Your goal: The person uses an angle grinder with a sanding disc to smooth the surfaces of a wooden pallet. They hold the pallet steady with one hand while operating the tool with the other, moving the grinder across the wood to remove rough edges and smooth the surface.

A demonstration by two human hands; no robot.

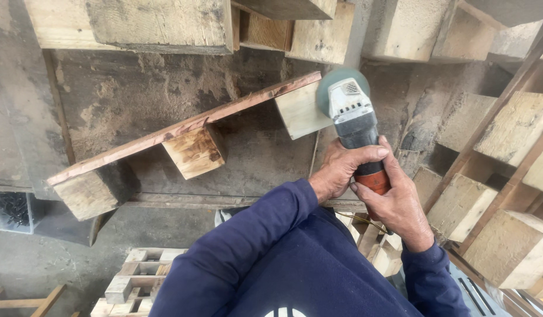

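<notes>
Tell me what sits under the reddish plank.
Three wooden blocks hang below the reddish plank, spaced along it. The right hand and left hand hold an angle grinder against the end block. Its disc hides part of that block.

One angle grinder [355,126] is seen, and it is gripped by two hands, the left hand [340,170] and the right hand [397,202]. One reddish plank [183,126] is counted on the table [124,88], with three wooden blocks fixed beneath it: one at the near end [86,194], one in the middle [195,152] and one at the grinder end [301,108]. One clear box of dark screws [12,210] is seen at the left edge. Stacks of further block-and-plank pieces are seen at the right and along the top; their number cannot be counted, since many are cut off.
</notes>
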